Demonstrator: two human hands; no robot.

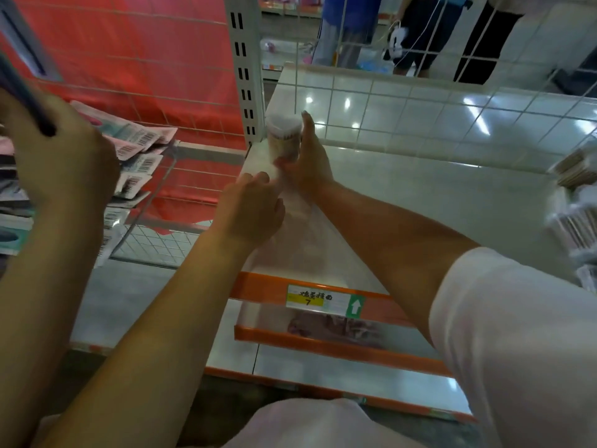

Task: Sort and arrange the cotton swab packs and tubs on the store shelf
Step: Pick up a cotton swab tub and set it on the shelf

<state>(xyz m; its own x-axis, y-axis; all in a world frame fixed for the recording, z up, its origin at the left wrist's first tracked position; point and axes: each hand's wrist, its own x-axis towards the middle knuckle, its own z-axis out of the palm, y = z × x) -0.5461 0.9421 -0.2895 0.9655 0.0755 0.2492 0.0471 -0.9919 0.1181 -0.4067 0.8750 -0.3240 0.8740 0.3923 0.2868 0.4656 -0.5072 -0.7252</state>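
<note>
A clear round tub of cotton swabs [282, 137] stands upright in the back left corner of the white shelf [420, 202], beside the perforated upright post. My right hand [310, 160] holds it from the right, fingers straight up its side and thumb round its base. Just in front, my left hand [253, 205] rests on the shelf with loosely curled fingers and nothing visible in it. Blurred packs of cotton swabs [575, 208] are piled at the shelf's right edge.
A wire basket on the left holds several flat barcoded packs [135, 147]. Another person's hand [61, 153] grips a dark object at far left. The shelf's orange front rail carries a price label [323, 300]. A white wire grid [420, 101] backs the shelf, with people standing behind it.
</note>
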